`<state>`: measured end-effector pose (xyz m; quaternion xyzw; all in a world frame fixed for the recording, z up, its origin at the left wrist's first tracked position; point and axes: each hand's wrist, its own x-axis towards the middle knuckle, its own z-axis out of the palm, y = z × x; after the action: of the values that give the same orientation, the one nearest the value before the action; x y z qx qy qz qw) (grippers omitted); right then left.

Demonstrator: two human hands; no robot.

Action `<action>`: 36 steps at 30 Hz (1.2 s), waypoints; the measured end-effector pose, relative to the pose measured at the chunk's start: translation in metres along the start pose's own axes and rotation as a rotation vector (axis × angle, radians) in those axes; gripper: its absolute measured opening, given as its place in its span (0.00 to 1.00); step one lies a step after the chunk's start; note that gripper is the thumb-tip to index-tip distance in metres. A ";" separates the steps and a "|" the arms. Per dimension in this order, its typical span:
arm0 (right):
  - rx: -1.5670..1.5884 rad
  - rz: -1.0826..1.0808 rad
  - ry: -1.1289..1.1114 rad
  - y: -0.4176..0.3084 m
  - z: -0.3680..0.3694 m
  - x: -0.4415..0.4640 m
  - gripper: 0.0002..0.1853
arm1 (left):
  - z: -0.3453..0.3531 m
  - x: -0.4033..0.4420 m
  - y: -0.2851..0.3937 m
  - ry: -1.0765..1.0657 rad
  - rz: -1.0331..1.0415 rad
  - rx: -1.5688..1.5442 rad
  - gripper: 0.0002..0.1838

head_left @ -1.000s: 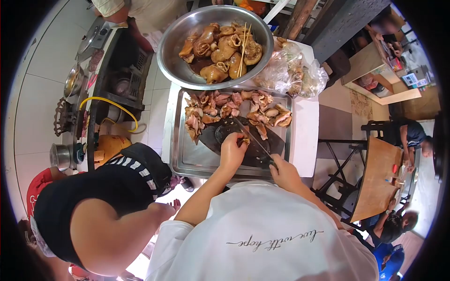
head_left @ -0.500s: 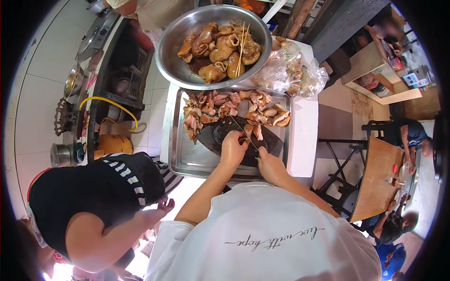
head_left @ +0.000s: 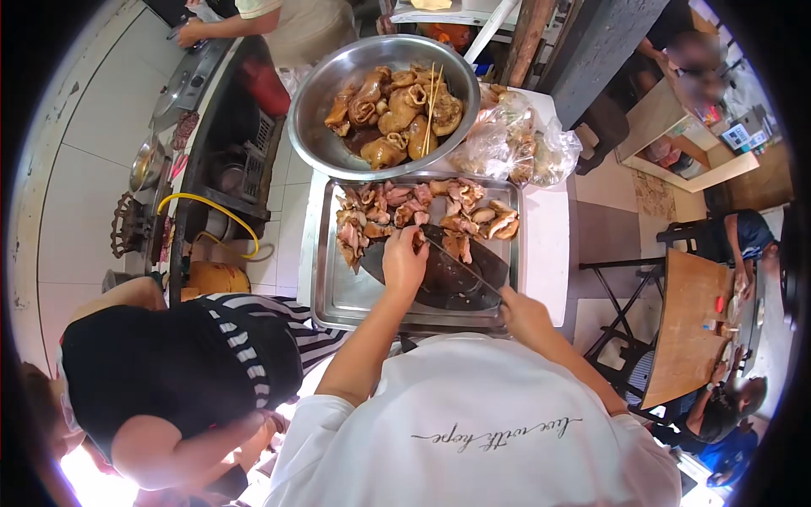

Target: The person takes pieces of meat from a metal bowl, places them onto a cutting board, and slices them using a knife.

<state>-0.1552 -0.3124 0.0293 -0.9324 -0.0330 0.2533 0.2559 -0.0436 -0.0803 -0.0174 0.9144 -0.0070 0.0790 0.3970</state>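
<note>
A dark board [head_left: 448, 283] lies in a metal tray [head_left: 338, 296]. My left hand [head_left: 404, 260] is over the board's left part, its fingers closed on a small piece of meat [head_left: 418, 239]. In my right hand [head_left: 525, 314], at the board's right edge, is a knife [head_left: 466, 269], its blade pointing up and left toward my left fingertips. Cut meat [head_left: 397, 203] is heaped along the tray's far side. Beyond the tray stands a metal bowl [head_left: 304, 127] with large brown pieces of meat and two wooden sticks [head_left: 432, 110].
Plastic bags [head_left: 515, 139] lie right of the bowl. A person in black [head_left: 186, 363] is close on the left, with a yellow hose [head_left: 211, 203] beyond. Another person's arm [head_left: 228, 27] reaches over the counter at the top left. A wooden table [head_left: 688, 325] stands at the right.
My left hand has moved up and left to the edge of the meat heap. My right hand has shifted right and down with the knife. The person in black has leaned nearer the counter.
</note>
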 end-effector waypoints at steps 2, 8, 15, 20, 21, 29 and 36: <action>-0.089 0.020 0.157 0.000 -0.011 0.010 0.08 | -0.004 0.012 0.006 0.023 0.049 0.027 0.18; -0.068 0.085 0.277 -0.009 -0.017 0.034 0.09 | 0.017 0.054 0.001 0.051 0.283 0.056 0.18; 0.206 0.142 0.330 -0.012 -0.019 0.023 0.13 | -0.021 0.120 0.033 0.348 0.422 -0.015 0.06; 0.265 0.123 0.337 -0.015 -0.006 0.018 0.16 | -0.007 0.238 -0.008 -0.415 -0.195 0.564 0.22; 0.243 0.096 0.344 -0.014 -0.001 0.018 0.17 | -0.002 0.245 -0.020 -0.407 -0.200 0.560 0.22; 0.319 0.177 0.240 -0.026 -0.003 0.009 0.16 | 0.007 0.251 -0.019 -0.581 -0.144 0.627 0.28; 0.373 0.169 0.300 -0.036 -0.018 0.009 0.15 | -0.052 0.273 -0.046 -0.389 -0.239 0.016 0.31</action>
<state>-0.1359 -0.2872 0.0560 -0.8956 0.1308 0.1342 0.4035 0.2220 0.0026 0.0259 0.9099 0.0256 -0.1461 0.3873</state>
